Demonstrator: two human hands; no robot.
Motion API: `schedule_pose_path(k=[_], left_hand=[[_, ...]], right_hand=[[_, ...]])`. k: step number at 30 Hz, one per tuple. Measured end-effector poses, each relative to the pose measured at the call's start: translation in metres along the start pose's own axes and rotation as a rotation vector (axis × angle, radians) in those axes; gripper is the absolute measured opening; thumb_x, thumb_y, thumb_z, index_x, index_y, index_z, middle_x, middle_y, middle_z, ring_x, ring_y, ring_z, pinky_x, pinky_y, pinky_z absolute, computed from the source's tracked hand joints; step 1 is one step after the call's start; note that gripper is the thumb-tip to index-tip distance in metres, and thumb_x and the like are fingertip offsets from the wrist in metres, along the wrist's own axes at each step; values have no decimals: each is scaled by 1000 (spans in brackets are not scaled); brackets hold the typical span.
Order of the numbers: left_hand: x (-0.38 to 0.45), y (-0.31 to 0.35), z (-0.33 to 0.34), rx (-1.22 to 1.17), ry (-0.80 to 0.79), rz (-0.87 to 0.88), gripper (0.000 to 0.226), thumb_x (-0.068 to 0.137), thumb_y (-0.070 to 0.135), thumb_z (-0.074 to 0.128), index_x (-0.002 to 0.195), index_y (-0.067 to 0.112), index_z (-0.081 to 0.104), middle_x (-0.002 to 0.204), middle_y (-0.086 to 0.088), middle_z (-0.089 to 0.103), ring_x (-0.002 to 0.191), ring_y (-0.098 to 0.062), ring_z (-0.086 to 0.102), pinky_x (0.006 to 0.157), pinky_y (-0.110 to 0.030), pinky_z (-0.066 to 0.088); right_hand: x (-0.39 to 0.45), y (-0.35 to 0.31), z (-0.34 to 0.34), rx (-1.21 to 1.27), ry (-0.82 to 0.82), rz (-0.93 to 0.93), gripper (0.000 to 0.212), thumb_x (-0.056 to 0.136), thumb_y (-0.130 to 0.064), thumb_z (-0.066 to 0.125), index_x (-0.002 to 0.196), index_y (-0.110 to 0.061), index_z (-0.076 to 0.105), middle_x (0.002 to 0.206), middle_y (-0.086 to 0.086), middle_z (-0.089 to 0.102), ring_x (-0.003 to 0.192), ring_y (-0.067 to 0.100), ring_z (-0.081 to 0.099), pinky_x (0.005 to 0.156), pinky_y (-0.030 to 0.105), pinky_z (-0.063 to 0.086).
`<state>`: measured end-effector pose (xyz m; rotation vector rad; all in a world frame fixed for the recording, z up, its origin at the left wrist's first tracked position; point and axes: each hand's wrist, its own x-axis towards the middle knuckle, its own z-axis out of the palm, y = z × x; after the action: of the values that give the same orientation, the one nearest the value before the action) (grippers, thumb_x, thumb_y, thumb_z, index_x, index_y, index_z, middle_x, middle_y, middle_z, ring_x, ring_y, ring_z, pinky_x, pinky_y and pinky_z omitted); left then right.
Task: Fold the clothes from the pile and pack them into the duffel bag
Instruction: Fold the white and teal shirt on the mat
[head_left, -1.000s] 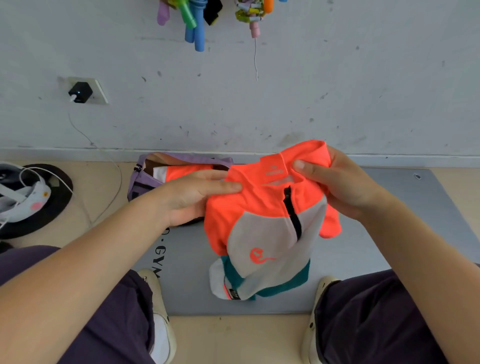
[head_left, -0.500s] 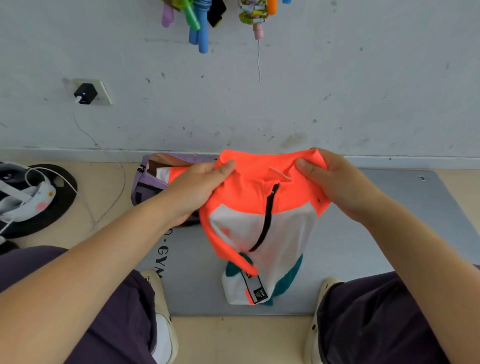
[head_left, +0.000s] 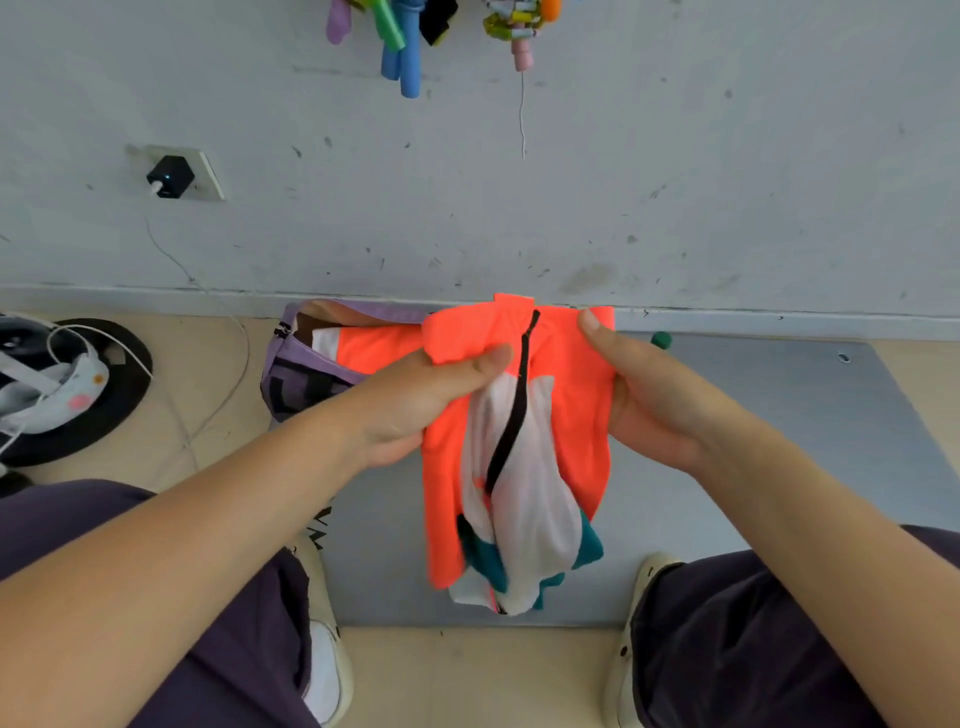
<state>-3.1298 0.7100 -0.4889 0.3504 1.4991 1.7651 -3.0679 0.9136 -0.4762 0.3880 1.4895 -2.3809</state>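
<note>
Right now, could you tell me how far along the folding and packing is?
One orange and white garment already lies inside the open purple duffel bag. In hand is an orange, white and teal zip top, held up over the grey mat by the left hand and right hand; it hangs loose, so folding and packing it remain. No pile is in view.

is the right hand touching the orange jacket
Touching. The head view shows the right hand gripping the jacket at its top right edge, thumb pressed on the orange cloth, while the left hand grips the other side.
</note>
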Motion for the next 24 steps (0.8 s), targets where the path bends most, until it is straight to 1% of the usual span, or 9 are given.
schedule_pose_path(k=[2,5,8,10,12,15,18,21,24], left_hand=[[2,4,-1,-75,49,1,31,81,39,63,105,21,74,116,-1,72,109,-15,67,90,-34,56],[4,11,-7,-188,85,35,31,83,40,63,101,20,77,113,-6,73,105,-20,69,78,-33,59],[6,17,-15,-150,178,107,22,81,38,65,90,25,80,101,3,76,96,-10,72,72,-27,58],[8,17,-23,-31,289,142,25,78,42,67,93,24,76,100,12,75,97,-2,69,82,-27,55],[9,15,-31,174,405,178,24,78,46,69,95,29,71,95,24,73,95,8,66,87,-20,50],[9,11,-41,538,437,237,8,87,44,68,83,37,70,77,38,67,76,23,59,65,-1,43],[8,15,-42,663,360,244,13,83,46,71,71,42,71,67,39,63,65,24,57,53,2,37],[-1,27,-45,735,45,162,8,69,52,75,68,56,68,66,37,63,66,20,60,56,1,40],[-10,28,-58,839,-262,-115,49,61,48,89,104,34,72,102,13,75,97,-6,70,83,-27,58]], right_hand=[[1,6,-2,-153,-100,30,55,86,-41,62,126,-4,61,128,14,64,120,26,61,97,37,52],[1,14,-3,-496,-197,90,52,82,-45,69,122,-11,64,121,3,69,114,16,64,91,22,52],[3,11,-5,-608,-151,32,22,82,-36,68,95,-21,75,97,-3,75,91,10,69,82,20,52],[3,4,-7,-489,-84,-68,20,82,-36,62,77,-24,77,81,-3,73,76,10,67,78,26,52],[3,-5,-12,-321,-25,-146,25,84,-35,60,93,-20,78,91,1,75,80,12,69,71,26,56],[4,-13,-19,-347,60,-203,33,90,-31,59,112,-9,70,107,9,74,91,18,71,74,28,57],[-5,-23,-20,-606,26,-58,35,83,-51,65,99,-22,76,99,4,76,87,16,73,67,26,55],[-14,-32,-25,-996,-149,105,51,60,-64,76,84,-19,76,81,5,76,72,19,73,61,27,56],[-16,-36,-33,-938,-87,-24,41,60,-57,80,75,-19,74,73,3,74,68,14,70,61,24,55]])
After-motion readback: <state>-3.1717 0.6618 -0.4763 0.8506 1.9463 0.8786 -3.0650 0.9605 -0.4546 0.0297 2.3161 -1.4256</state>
